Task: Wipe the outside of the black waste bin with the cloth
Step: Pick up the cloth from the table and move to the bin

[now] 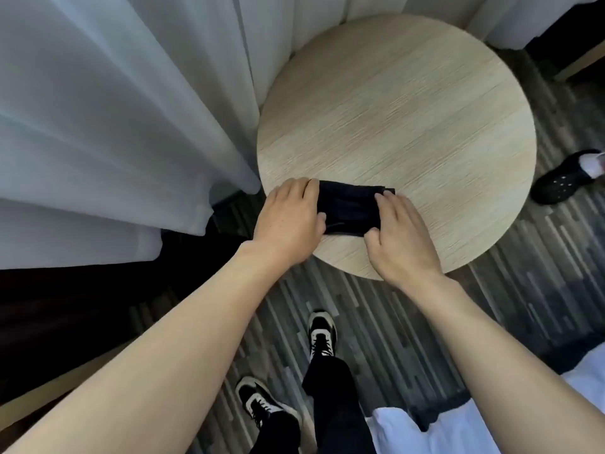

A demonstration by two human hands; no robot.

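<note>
A dark folded cloth [350, 208] lies near the front edge of a round light-wood table [409, 119]. My left hand [289, 217] rests on the cloth's left end, fingers spread flat over it. My right hand [397, 231] presses on its right end, fingertips at the far right corner and thumb at the near edge. Both hands hold the cloth against the tabletop. No black waste bin is in view.
White sheer curtains [114, 109] hang at the left and behind the table. Striped grey carpet [491, 306] covers the floor, with my own shoes [322, 335] below. Another person's black shoe [563, 181] is at the right. White bedding [491, 421] sits bottom right.
</note>
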